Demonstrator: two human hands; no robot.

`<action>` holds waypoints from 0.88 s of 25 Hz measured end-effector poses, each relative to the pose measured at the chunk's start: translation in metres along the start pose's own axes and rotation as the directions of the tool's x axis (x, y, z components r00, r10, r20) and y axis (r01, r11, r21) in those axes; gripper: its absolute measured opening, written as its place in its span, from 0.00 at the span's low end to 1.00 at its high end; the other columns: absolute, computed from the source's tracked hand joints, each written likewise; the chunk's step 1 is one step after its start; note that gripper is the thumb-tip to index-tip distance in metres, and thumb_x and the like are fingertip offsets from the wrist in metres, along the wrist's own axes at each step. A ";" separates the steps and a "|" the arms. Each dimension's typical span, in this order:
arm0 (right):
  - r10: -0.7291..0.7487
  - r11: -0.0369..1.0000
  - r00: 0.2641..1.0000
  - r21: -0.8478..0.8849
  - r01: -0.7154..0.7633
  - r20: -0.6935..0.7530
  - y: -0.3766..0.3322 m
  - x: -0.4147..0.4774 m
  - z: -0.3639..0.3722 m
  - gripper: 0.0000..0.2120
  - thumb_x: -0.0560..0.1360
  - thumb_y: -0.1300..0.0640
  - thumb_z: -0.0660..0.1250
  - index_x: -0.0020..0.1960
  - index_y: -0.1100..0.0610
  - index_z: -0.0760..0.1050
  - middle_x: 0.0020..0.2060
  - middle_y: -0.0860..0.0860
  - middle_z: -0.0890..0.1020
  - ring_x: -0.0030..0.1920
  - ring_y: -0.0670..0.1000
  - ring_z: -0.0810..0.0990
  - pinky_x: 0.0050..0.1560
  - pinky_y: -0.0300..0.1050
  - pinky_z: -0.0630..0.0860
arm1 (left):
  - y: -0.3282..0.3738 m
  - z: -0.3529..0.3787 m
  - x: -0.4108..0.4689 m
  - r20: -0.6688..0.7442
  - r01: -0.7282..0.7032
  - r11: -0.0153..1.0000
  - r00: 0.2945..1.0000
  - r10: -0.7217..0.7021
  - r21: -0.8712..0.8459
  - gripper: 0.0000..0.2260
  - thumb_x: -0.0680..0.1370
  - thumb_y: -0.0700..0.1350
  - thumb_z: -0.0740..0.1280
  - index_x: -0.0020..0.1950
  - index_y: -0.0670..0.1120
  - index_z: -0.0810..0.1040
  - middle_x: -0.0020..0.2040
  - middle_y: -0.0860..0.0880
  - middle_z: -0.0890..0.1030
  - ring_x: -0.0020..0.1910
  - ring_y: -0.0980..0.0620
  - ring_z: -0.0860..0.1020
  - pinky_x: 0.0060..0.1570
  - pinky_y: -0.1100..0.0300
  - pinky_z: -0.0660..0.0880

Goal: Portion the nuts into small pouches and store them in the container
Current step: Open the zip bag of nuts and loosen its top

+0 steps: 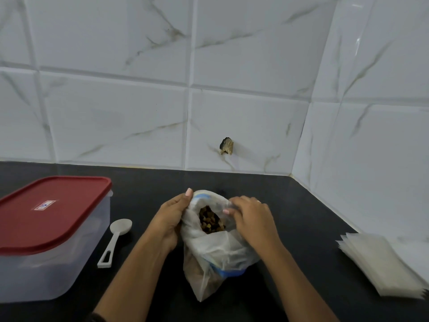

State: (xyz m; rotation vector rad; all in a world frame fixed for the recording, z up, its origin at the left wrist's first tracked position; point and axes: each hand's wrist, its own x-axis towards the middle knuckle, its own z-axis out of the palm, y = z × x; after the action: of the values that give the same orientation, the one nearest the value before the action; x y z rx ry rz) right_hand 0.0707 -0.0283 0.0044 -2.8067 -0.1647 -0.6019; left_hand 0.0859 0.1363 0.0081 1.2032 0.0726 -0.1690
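Gripping the nut bag (216, 252) at its mouth, left hand (170, 219) and right hand (251, 218) spread it open; scooping next likely needs the spoon (117, 238), left of both.

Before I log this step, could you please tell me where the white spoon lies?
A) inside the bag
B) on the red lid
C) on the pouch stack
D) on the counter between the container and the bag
D: the spoon lies on the counter, container to one side, bag to the other.
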 end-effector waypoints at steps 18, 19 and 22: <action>0.283 -0.259 0.782 0.829 -0.495 0.555 -0.009 0.002 -0.005 0.11 0.79 0.64 0.55 0.47 0.62 0.77 0.43 0.59 0.80 0.41 0.55 0.80 0.40 0.45 0.82 | 0.004 -0.007 -0.001 0.059 -0.091 0.264 0.990 0.127 0.960 0.22 0.72 0.63 0.64 0.62 0.54 0.69 0.58 0.49 0.74 0.59 0.47 0.73 0.54 0.55 0.70; 0.320 0.027 0.796 0.835 -0.549 0.513 -0.008 0.001 -0.011 0.13 0.80 0.56 0.56 0.51 0.58 0.78 0.50 0.58 0.81 0.48 0.55 0.80 0.49 0.47 0.80 | 0.001 -0.009 0.002 0.038 -0.069 0.275 0.992 0.117 0.959 0.21 0.74 0.59 0.65 0.64 0.54 0.69 0.59 0.48 0.75 0.60 0.47 0.73 0.56 0.56 0.70; 0.368 0.775 0.801 0.321 -0.545 0.472 -0.011 -0.011 -0.028 0.28 0.77 0.35 0.45 0.68 0.46 0.68 0.69 0.56 0.70 0.67 0.58 0.70 0.67 0.54 0.68 | -0.006 -0.006 0.005 -0.037 -0.062 0.592 0.988 0.153 0.803 0.16 0.73 0.49 0.69 0.59 0.51 0.72 0.57 0.46 0.77 0.56 0.47 0.76 0.59 0.51 0.74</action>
State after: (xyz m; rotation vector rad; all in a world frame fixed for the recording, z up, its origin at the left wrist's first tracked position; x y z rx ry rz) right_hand 0.0483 -0.0258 0.0271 -2.3373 0.2912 0.1110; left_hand 0.0899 0.1394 -0.0007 2.1375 0.0061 -0.0193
